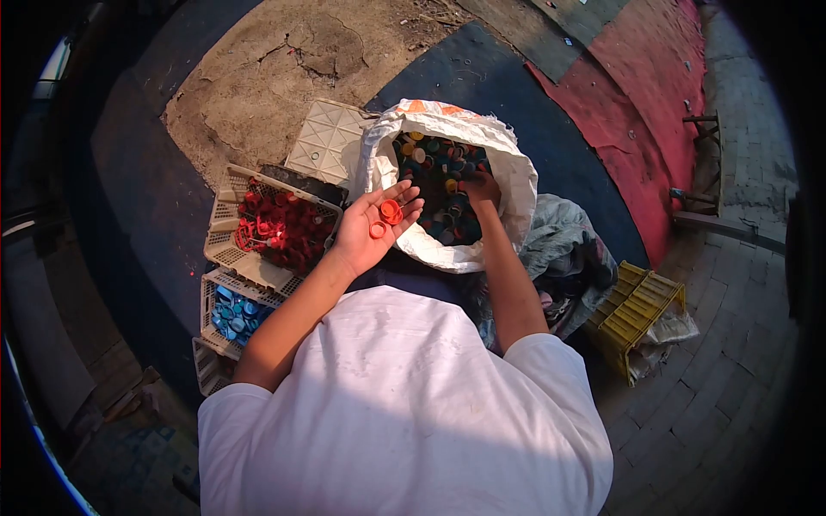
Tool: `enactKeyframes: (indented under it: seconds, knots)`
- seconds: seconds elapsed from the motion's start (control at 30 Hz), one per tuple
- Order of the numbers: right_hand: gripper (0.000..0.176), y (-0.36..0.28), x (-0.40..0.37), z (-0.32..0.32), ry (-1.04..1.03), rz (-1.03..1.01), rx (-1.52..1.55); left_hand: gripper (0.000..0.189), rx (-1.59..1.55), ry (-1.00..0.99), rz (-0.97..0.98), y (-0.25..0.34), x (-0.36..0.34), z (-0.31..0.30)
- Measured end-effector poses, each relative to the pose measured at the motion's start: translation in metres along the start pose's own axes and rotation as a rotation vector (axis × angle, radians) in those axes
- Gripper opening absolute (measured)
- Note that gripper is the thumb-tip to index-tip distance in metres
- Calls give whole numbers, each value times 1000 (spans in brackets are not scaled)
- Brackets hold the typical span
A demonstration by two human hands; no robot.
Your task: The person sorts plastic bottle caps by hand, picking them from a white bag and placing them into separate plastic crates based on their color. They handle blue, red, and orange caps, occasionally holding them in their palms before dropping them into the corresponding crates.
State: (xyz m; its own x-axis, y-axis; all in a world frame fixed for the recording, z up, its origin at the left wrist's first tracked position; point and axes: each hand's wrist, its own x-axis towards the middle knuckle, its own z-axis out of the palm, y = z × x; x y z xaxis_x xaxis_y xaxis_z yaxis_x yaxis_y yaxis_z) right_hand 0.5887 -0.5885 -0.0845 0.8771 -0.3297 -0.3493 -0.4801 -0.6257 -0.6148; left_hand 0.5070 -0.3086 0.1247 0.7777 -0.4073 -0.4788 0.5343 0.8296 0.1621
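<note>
At the white sack (520, 172), the left hand (366, 225) lay palm up, fingers apart, bearing red caps (391, 211); the right hand (480, 187) reached inside among mixed caps (447, 225), its grip impossible to tell. Picking seemed the step, a firm pinch the next need.

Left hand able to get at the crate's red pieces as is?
Probably yes: the crate is open-topped close by and its red pieces lie uncovered, though the left hand holds red caps.

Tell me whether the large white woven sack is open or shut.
Open: the large white woven sack gapes wide, small multicoloured round caps show inside, and the bare right hand reaches in.
</note>
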Motion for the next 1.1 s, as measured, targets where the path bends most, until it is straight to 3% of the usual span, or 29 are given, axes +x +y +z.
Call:
enactKeyframes:
  seconds: [0.03, 0.13, 0.23, 0.33, 0.5, 0.6, 0.63, 0.73, 0.83, 1.03, 1.1]
  knots:
    - [43, -3, 0, -3, 12, 0, 73, 46, -2, 1, -1, 0, 0, 1]
    - [42, -22, -12, -30, -260, 204, 570, 45, -1, 0, 1, 2, 1, 6]
    - [40, -67, -63, -60, -160, 149, 911, 44, 7, -13, -4, 1, 9, 10]
    - [48, -97, -92, -79, -196, 32, 1125, 43, 22, -21, -8, -2, 22, 7]
    - [40, -145, -142, -95, 93, -495, 996, 42, 64, 6, 1, -8, 30, 20]
    - [36, -159, -153, -113, 297, -1112, 292, 42, 89, -25, -58, -9, 33, 26]
    - [33, -162, -156, -109, 299, -1117, 334, 44, 141, 53, -56, -9, 30, 39]
    - [33, -159, -160, -104, 319, -1110, 303, 39, 133, 23, -58, -11, 29, 43]
    - [34, -155, -167, -99, 204, -805, 512, 34, 143, 11, -25, -15, 31, 33]
    - [36, -149, -165, -93, 77, -577, 777, 36, 119, 57, -15, -22, 32, 31]
    - [36, -151, -163, -94, 7, -429, 1047, 37, 102, 26, -32, -21, 34, 28]
